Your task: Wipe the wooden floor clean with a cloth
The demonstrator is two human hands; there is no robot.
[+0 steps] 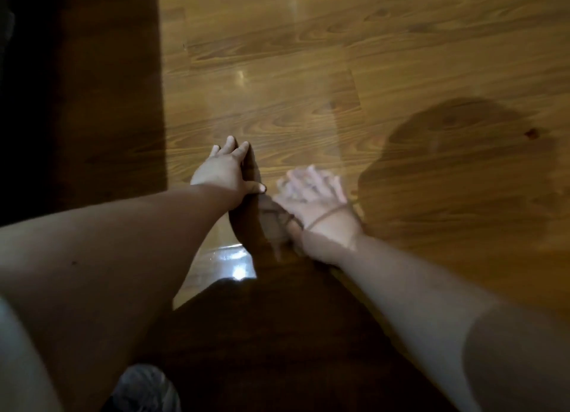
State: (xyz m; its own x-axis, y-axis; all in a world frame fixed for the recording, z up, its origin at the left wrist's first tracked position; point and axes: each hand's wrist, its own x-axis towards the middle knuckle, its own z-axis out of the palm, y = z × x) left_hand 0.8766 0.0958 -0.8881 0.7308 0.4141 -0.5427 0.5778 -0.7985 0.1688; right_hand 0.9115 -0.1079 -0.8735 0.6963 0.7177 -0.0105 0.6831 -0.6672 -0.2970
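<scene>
The wooden floor (308, 41) is glossy brown laminate that fills the view. My left hand (223, 169) lies flat, palm down on the boards, and holds nothing. My right hand (314, 195) is just to its right and low on the floor, smeared by motion blur. A thin band loops around its wrist. A pale blur shows at its fingertips, and I cannot tell whether that is a cloth or only the fingers. No cloth is clearly visible anywhere.
A dark shadowed strip (77, 103) runs down the left side. A round shadow (456, 165) falls on the boards at the right. A bright glare patch (239, 271) shines between my forearms. A grey rounded object (138, 387) sits at the bottom edge.
</scene>
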